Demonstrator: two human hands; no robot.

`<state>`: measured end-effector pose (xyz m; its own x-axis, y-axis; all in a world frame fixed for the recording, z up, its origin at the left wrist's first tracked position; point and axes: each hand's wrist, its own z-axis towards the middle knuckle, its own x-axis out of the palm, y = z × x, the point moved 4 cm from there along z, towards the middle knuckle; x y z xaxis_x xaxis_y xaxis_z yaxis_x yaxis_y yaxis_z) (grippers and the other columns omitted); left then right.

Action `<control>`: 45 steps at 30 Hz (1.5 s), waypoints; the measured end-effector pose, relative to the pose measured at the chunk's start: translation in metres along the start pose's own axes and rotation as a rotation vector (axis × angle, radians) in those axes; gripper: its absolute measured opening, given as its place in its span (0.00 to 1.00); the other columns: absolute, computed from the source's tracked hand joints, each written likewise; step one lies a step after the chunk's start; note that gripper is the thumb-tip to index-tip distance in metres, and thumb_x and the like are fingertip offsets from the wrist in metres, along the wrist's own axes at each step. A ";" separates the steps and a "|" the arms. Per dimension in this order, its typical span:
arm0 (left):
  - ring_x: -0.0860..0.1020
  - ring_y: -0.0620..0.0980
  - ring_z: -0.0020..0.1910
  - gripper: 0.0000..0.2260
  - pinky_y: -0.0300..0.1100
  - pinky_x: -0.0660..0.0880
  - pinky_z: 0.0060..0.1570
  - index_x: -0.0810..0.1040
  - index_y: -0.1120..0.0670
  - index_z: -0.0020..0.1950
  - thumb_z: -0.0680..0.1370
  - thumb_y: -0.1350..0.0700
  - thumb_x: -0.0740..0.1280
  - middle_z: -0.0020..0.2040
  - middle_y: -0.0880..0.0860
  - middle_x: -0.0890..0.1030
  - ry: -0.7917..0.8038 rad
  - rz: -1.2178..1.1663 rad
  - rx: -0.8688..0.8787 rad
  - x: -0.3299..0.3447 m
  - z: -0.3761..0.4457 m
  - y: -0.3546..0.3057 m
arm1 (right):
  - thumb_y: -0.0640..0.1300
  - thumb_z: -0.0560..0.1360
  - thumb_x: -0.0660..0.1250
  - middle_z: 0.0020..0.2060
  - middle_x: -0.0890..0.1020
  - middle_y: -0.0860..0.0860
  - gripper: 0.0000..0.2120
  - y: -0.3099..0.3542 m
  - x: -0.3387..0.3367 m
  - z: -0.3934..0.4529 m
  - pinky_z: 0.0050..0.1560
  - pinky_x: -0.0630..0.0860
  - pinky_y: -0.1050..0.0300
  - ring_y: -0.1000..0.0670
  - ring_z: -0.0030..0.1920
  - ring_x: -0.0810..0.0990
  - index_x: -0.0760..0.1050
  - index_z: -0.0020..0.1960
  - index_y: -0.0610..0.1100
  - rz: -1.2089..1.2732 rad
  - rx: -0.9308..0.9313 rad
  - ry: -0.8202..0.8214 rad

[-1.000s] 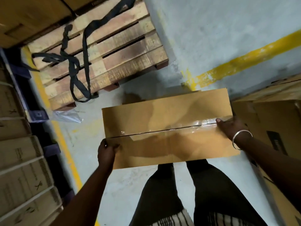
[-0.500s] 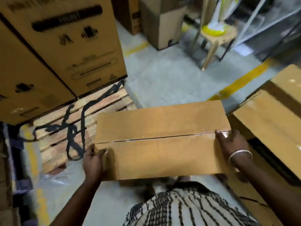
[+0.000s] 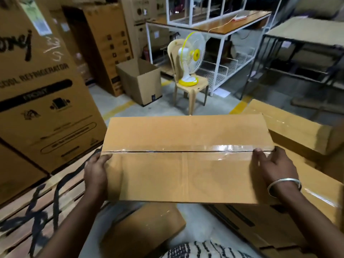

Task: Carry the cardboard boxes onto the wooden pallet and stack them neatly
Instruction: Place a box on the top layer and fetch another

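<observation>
I carry a flat, tape-sealed cardboard box (image 3: 186, 155) level in front of my chest. My left hand (image 3: 95, 174) grips its left end, thumb on top by the taped seam. At the right end, my right hand (image 3: 275, 166), with a silver bangle on the wrist, grips the same way. The wooden pallet (image 3: 37, 207) lies at the lower left with a black strap (image 3: 42, 215) draped over its slats. More cardboard boxes (image 3: 297, 131) are stacked at my right, and another box (image 3: 145, 231) lies below the carried one.
A tall refrigerator carton (image 3: 42, 90) stands on the pallet's far side at left. Ahead are an open carton (image 3: 141, 81), a plastic chair (image 3: 191, 88) bearing a yellow table fan (image 3: 191, 56), white metal racks (image 3: 223, 45) and yellow floor lines.
My view has risen from the floor to the room ahead. The box stays in both hands and is held higher and level; the pallet has slid to the lower left.
</observation>
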<state>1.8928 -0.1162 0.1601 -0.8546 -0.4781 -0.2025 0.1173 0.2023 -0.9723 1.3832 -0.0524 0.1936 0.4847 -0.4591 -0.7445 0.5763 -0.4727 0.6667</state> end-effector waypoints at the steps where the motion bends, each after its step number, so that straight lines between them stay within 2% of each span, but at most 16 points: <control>1: 0.74 0.57 0.61 0.30 0.61 0.69 0.64 0.79 0.48 0.61 0.63 0.36 0.66 0.62 0.52 0.76 0.023 -0.016 0.014 0.019 -0.003 -0.007 | 0.62 0.76 0.61 0.54 0.79 0.37 0.25 -0.010 -0.012 0.011 0.44 0.69 0.49 0.34 0.51 0.77 0.70 0.60 0.42 0.002 0.014 -0.015; 5: 0.76 0.57 0.58 0.21 0.60 0.70 0.64 0.83 0.48 0.51 0.65 0.39 0.66 0.55 0.51 0.81 0.099 -0.076 0.028 0.096 -0.025 -0.043 | 0.63 0.75 0.62 0.54 0.80 0.38 0.25 -0.047 -0.063 0.057 0.44 0.70 0.49 0.35 0.51 0.77 0.71 0.59 0.44 0.032 0.070 -0.059; 7: 0.76 0.58 0.57 0.16 0.58 0.70 0.63 0.83 0.48 0.46 0.66 0.41 0.67 0.53 0.51 0.81 0.121 -0.097 0.067 0.130 -0.035 -0.062 | 0.62 0.75 0.63 0.51 0.81 0.40 0.21 -0.061 -0.086 0.079 0.43 0.69 0.50 0.36 0.49 0.78 0.71 0.54 0.45 0.042 0.079 -0.079; 11: 0.75 0.52 0.51 0.10 0.47 0.70 0.53 0.81 0.49 0.40 0.66 0.45 0.67 0.45 0.48 0.80 0.159 -0.156 0.154 0.208 -0.057 -0.099 | 0.60 0.76 0.63 0.48 0.80 0.39 0.19 -0.086 -0.132 0.121 0.44 0.69 0.50 0.35 0.48 0.76 0.70 0.49 0.43 0.068 0.117 -0.124; 13: 0.75 0.52 0.48 0.09 0.48 0.69 0.51 0.82 0.48 0.38 0.65 0.45 0.68 0.41 0.46 0.79 0.199 -0.188 0.146 0.239 -0.061 -0.112 | 0.59 0.76 0.64 0.48 0.80 0.38 0.19 -0.097 -0.146 0.138 0.44 0.70 0.49 0.36 0.46 0.76 0.70 0.50 0.42 0.085 0.132 -0.149; 18: 0.75 0.51 0.49 0.14 0.49 0.69 0.53 0.84 0.44 0.42 0.61 0.40 0.69 0.43 0.44 0.80 0.278 -0.195 0.120 0.308 -0.058 -0.133 | 0.60 0.74 0.64 0.50 0.80 0.40 0.20 -0.128 -0.161 0.177 0.47 0.76 0.45 0.36 0.49 0.77 0.71 0.54 0.45 0.115 0.149 -0.205; 21: 0.76 0.52 0.55 0.29 0.51 0.69 0.56 0.82 0.48 0.58 0.60 0.38 0.69 0.55 0.47 0.80 0.335 -0.170 0.077 0.350 -0.045 -0.138 | 0.62 0.73 0.64 0.54 0.81 0.41 0.24 -0.143 -0.160 0.202 0.50 0.77 0.44 0.35 0.52 0.78 0.70 0.61 0.48 0.116 0.180 -0.222; 26: 0.76 0.56 0.62 0.33 0.51 0.71 0.57 0.78 0.49 0.64 0.61 0.39 0.70 0.65 0.52 0.78 0.422 -0.209 0.034 0.431 0.001 -0.151 | 0.60 0.74 0.65 0.58 0.80 0.41 0.26 -0.153 -0.148 0.247 0.52 0.74 0.46 0.35 0.56 0.77 0.70 0.66 0.46 0.126 0.261 -0.241; 29: 0.76 0.57 0.57 0.38 0.50 0.70 0.51 0.75 0.53 0.68 0.60 0.38 0.73 0.65 0.56 0.77 0.501 -0.209 -0.021 0.486 0.037 -0.154 | 0.60 0.74 0.66 0.63 0.78 0.42 0.29 -0.153 -0.143 0.278 0.57 0.73 0.46 0.36 0.61 0.76 0.67 0.71 0.49 0.125 0.315 -0.271; 31: 0.75 0.55 0.54 0.35 0.49 0.70 0.49 0.76 0.56 0.64 0.61 0.40 0.72 0.58 0.54 0.77 0.590 -0.217 -0.005 0.525 0.053 -0.159 | 0.58 0.74 0.67 0.68 0.75 0.44 0.34 -0.152 -0.139 0.300 0.62 0.72 0.45 0.37 0.65 0.73 0.61 0.75 0.50 0.126 0.361 -0.291; 33: 0.75 0.53 0.53 0.27 0.50 0.70 0.51 0.78 0.54 0.59 0.63 0.43 0.71 0.54 0.52 0.77 0.649 -0.214 0.020 0.563 0.062 -0.165 | 0.58 0.74 0.68 0.69 0.74 0.44 0.34 -0.154 -0.134 0.320 0.62 0.71 0.44 0.36 0.65 0.73 0.59 0.76 0.52 0.129 0.402 -0.307; 36: 0.76 0.49 0.48 0.06 0.49 0.69 0.54 0.81 0.47 0.43 0.68 0.49 0.69 0.47 0.48 0.79 0.720 -0.208 0.052 0.619 0.076 -0.171 | 0.58 0.75 0.67 0.68 0.74 0.43 0.33 -0.162 -0.130 0.348 0.63 0.71 0.42 0.35 0.65 0.73 0.60 0.75 0.53 0.122 0.451 -0.330; 37: 0.77 0.47 0.47 0.02 0.49 0.70 0.54 0.81 0.45 0.40 0.70 0.51 0.69 0.45 0.47 0.79 0.741 -0.206 0.061 0.637 0.080 -0.172 | 0.58 0.75 0.67 0.68 0.75 0.43 0.32 -0.163 -0.131 0.356 0.63 0.71 0.42 0.35 0.65 0.73 0.60 0.75 0.53 0.115 0.457 -0.337; 39: 0.78 0.45 0.46 0.06 0.46 0.72 0.52 0.82 0.45 0.40 0.73 0.55 0.67 0.44 0.45 0.80 0.802 -0.181 0.060 0.673 0.081 -0.174 | 0.59 0.75 0.66 0.68 0.75 0.44 0.31 -0.170 -0.132 0.372 0.64 0.71 0.42 0.36 0.66 0.73 0.61 0.74 0.53 0.090 0.473 -0.362; 42: 0.78 0.43 0.44 0.05 0.40 0.73 0.48 0.78 0.49 0.45 0.76 0.59 0.66 0.41 0.42 0.81 0.858 -0.142 0.063 0.723 0.077 -0.177 | 0.60 0.75 0.65 0.69 0.74 0.44 0.31 -0.182 -0.135 0.390 0.65 0.70 0.42 0.36 0.67 0.72 0.62 0.75 0.52 0.051 0.488 -0.403; 45: 0.77 0.47 0.49 0.10 0.43 0.73 0.52 0.76 0.50 0.55 0.74 0.56 0.69 0.47 0.45 0.79 0.888 -0.090 0.050 0.763 0.078 -0.166 | 0.60 0.76 0.64 0.70 0.72 0.43 0.32 -0.201 -0.134 0.403 0.66 0.69 0.41 0.36 0.68 0.71 0.59 0.76 0.52 0.006 0.533 -0.384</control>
<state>1.2601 -0.5812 0.1580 -0.9358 0.3519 0.0193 0.0354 0.1484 -0.9883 0.9374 -0.1991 0.1740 0.1605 -0.6525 -0.7406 0.1212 -0.7316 0.6709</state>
